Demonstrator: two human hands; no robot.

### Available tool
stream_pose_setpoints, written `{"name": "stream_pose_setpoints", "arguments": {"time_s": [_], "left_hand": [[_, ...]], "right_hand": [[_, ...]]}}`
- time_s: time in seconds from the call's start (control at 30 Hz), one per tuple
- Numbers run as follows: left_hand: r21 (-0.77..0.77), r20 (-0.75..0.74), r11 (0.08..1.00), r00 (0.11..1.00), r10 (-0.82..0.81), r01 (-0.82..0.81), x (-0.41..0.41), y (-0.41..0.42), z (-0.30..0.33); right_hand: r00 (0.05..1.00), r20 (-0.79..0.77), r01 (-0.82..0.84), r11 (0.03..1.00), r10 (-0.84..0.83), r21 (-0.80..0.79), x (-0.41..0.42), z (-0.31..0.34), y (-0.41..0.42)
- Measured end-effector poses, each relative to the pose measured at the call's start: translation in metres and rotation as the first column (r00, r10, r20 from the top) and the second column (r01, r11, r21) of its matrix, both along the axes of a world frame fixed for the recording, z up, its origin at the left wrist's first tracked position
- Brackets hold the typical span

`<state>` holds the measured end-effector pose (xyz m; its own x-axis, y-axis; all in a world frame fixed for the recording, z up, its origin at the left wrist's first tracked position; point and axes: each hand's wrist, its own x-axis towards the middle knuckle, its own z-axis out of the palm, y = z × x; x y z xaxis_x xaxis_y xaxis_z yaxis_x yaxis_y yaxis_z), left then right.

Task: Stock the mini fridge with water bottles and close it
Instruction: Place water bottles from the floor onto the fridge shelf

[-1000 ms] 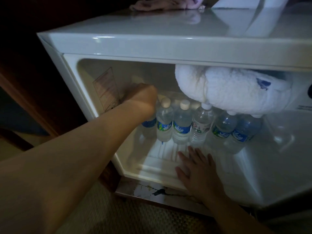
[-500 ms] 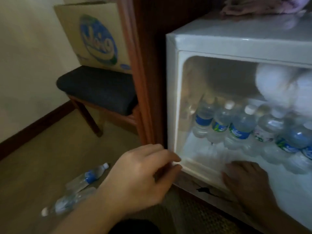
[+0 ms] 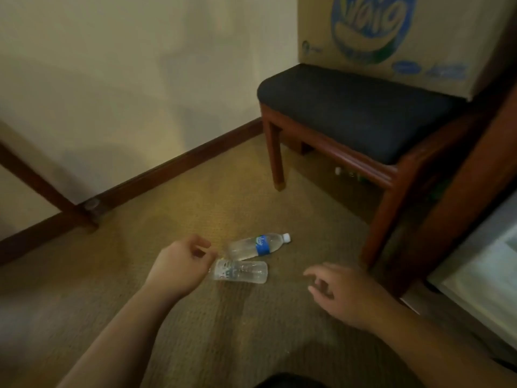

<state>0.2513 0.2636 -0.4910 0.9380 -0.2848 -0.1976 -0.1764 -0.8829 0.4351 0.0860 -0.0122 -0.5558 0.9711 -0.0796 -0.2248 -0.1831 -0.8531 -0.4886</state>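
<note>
Two clear water bottles lie on their sides on the carpet. The farther bottle (image 3: 258, 245) has a blue label and a white cap pointing right. The nearer bottle (image 3: 240, 271) has a pale label, and its left end is hidden behind my left hand. My left hand (image 3: 179, 266) hovers at that left end with its fingers loosely curled, holding nothing. My right hand (image 3: 340, 291) hangs over the carpet to the right of the bottles, its fingers relaxed and empty. Only a corner of the white mini fridge (image 3: 481, 264) shows at the right edge.
A wooden stool with a dark cushion (image 3: 355, 107) stands behind the bottles, with a printed cardboard box (image 3: 391, 32) on it. Another bottle (image 3: 348, 173) lies in the shadow under the stool. A dark baseboard (image 3: 173, 172) runs along the wall. A dark wooden cabinet side (image 3: 453, 197) borders the fridge.
The view has swung left from the fridge interior to the floor. Both hands have left the fridge and now hover near the two bottles on the carpet.
</note>
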Motion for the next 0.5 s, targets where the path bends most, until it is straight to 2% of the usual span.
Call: {"name": "stream_pose_setpoints", "arguments": {"time_s": [0.1,0.27,0.4,0.5], "left_hand": [[0.104,-0.139,0.994,0.989,0.042,-0.028,0.021,0.011,-0.047],[0.203,-0.259,0.979,0.964,0.067,-0.014,0.048,0.021,-0.110],[0.262,-0.243,0.965,0.966,0.086,-0.020,0.080,0.026,-0.150],[0.305,-0.258,0.949,0.966,0.006,0.075,0.093,0.023,-0.169]], "right_hand": [[0.997,-0.080,0.026,0.999,-0.025,0.020,0.048,-0.025,0.027],[0.975,-0.216,0.053,0.998,-0.058,-0.028,0.129,-0.072,0.041],[0.956,-0.213,0.191,0.979,-0.200,-0.065,0.182,-0.114,0.031],[0.913,-0.339,0.208,0.974,-0.225,-0.087,0.201,-0.143,0.036]]}}
